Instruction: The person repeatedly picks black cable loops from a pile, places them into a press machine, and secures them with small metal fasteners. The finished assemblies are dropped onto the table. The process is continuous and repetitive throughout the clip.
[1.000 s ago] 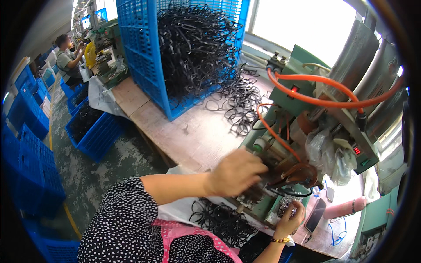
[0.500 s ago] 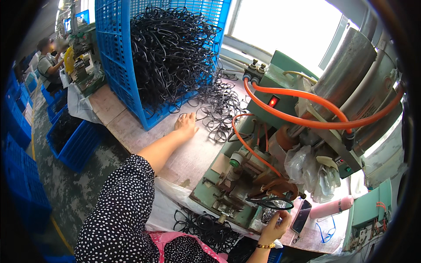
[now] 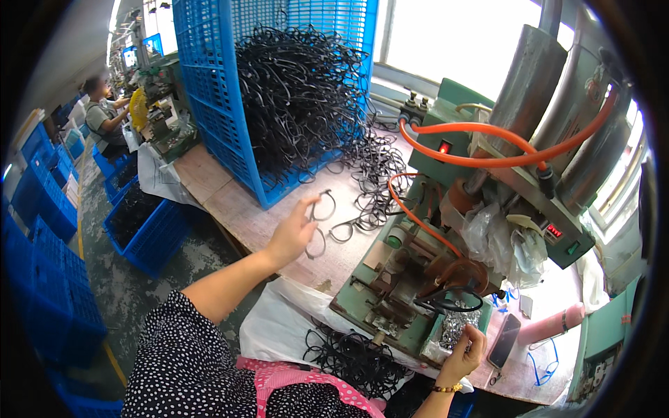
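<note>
My left hand (image 3: 293, 235) is raised over the table beside the crate, fingers closed on a thin black eyeglass frame (image 3: 333, 207) with two round rims. More black frames (image 3: 300, 97) fill the tilted blue crate (image 3: 247, 139) and spill onto the table (image 3: 279, 219). My right hand (image 3: 467, 354) is at the front edge of a small tray (image 3: 431, 348) of shiny metal bits (image 3: 456, 324). Its thumb and fingertips are pinched together; whatever they hold is too small to make out. Above it, a dark looped piece (image 3: 456, 301) sticks out from the green machine (image 3: 380, 296).
Orange hoses (image 3: 481, 161) arch over the machine. A phone (image 3: 503, 341), a pink bottle (image 3: 554, 324) and blue glasses (image 3: 543, 366) lie at right. Black frames (image 3: 355, 359) hang below the machine's front. Blue crates (image 3: 150, 233) stand on the floor; another person (image 3: 104, 118) sits far left.
My left hand has come up off the table, drawing an eyeglass frame away from the pile. My right hand has dropped away from the dark loop to the tray. The view has shifted.
</note>
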`<state>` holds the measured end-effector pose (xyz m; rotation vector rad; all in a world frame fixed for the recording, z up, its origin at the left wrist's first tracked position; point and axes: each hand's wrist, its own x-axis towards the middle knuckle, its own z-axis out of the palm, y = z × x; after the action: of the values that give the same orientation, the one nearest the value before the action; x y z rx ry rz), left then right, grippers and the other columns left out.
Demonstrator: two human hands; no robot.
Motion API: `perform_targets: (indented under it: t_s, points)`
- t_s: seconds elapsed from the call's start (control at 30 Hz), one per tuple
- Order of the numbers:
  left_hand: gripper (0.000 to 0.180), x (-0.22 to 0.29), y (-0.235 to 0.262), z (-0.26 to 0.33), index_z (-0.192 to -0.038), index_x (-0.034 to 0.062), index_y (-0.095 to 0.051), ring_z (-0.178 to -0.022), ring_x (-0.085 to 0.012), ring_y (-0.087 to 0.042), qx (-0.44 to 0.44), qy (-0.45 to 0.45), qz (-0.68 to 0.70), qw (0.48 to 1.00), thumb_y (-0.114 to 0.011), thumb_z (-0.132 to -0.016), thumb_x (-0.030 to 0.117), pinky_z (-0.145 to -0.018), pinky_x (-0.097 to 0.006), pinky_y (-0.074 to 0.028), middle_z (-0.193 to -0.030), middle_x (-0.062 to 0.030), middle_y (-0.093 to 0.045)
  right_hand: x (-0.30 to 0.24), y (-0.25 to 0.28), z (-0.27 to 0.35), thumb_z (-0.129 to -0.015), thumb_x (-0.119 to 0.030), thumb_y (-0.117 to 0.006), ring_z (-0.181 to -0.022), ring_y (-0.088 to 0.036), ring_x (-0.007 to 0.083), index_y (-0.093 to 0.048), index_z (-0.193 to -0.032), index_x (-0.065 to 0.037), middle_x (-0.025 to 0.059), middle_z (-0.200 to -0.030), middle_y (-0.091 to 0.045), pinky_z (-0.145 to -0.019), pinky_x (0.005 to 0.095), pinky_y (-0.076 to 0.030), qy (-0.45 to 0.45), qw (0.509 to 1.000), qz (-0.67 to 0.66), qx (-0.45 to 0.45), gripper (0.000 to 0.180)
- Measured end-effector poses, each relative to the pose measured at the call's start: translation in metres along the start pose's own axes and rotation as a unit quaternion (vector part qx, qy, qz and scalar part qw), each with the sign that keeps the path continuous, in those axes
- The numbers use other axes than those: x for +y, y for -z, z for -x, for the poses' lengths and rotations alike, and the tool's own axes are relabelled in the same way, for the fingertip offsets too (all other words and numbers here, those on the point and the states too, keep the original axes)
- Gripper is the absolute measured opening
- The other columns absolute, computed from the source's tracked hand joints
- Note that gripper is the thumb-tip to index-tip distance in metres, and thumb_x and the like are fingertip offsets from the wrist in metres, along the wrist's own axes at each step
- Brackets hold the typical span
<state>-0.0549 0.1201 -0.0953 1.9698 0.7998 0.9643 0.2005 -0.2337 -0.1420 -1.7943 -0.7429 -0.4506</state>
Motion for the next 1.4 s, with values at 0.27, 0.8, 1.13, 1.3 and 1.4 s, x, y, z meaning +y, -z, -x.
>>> perform_targets:
  t_s: [0.27,0.8,1.13,1.3,1.4]
  points:
    - [0.033,0.042,0.011,0.052,-0.13,0.0041,-0.054,-0.1,-0.0148,-0.064,-0.127,0.163,0.286,0.936,-0.049,-0.099,0.011,-0.085,-0.028,-0.047,-0.12,-0.0106,-0.068,-0.011,0.008,-0.004,-0.091,0.003,-0.058,-0.091,-0.056,0.0165,-0.062,-0.102,0.0,0.0057,-0.097,-0.06,-0.085,0.029,-0.046,-0.022,1.0,-0.009,-0.002,0.012]
    - [0.019,0.111,0.002,0.065,-0.114,0.0004,-0.063,-0.069,-0.008,-0.057,-0.098,0.049,0.316,0.942,-0.058,-0.097,0.006,-0.065,-0.022,-0.047,-0.092,-0.0065,-0.066,-0.087,-0.009,-0.015,-0.085,0.008,-0.062,-0.095,-0.056,0.0155,-0.06,-0.101,-0.001,0.0059,-0.098,-0.06,-0.086,0.0273,-0.045,-0.065,0.965,-0.251,-0.028,0.019]
    - [0.019,0.168,-0.056,0.027,-0.114,-0.001,-0.062,-0.079,-0.0096,-0.063,-0.098,-0.03,0.391,0.915,-0.056,-0.099,0.01,-0.06,-0.02,-0.046,-0.098,-0.0069,-0.069,-0.131,-0.055,-0.028,-0.083,0.007,-0.065,-0.092,-0.057,0.0131,-0.049,-0.119,0.003,0.0068,-0.098,-0.06,-0.086,0.0267,-0.044,-0.13,0.912,-0.37,-0.122,0.04]
    - [0.019,0.163,-0.059,0.025,-0.112,-0.0009,-0.064,-0.08,-0.0083,-0.062,-0.089,-0.056,0.379,0.919,-0.058,-0.098,0.011,-0.061,-0.02,-0.045,-0.101,-0.0061,-0.07,-0.134,-0.058,-0.025,-0.085,0.008,-0.065,-0.098,-0.055,0.0119,-0.045,-0.127,-0.001,0.0039,-0.103,-0.059,-0.088,0.0253,-0.045,-0.136,0.892,-0.405,-0.148,0.047]
    - [0.019,0.161,-0.059,0.024,-0.113,-0.001,-0.064,-0.079,-0.0074,-0.061,-0.089,-0.052,0.373,0.922,-0.057,-0.098,0.01,-0.061,-0.019,-0.045,-0.101,-0.0063,-0.07,-0.137,-0.059,-0.028,-0.085,0.008,-0.065,-0.098,-0.054,0.012,-0.045,-0.128,-0.001,0.0038,-0.103,-0.058,-0.089,0.0254,-0.045,-0.15,0.881,-0.426,-0.14,0.048]
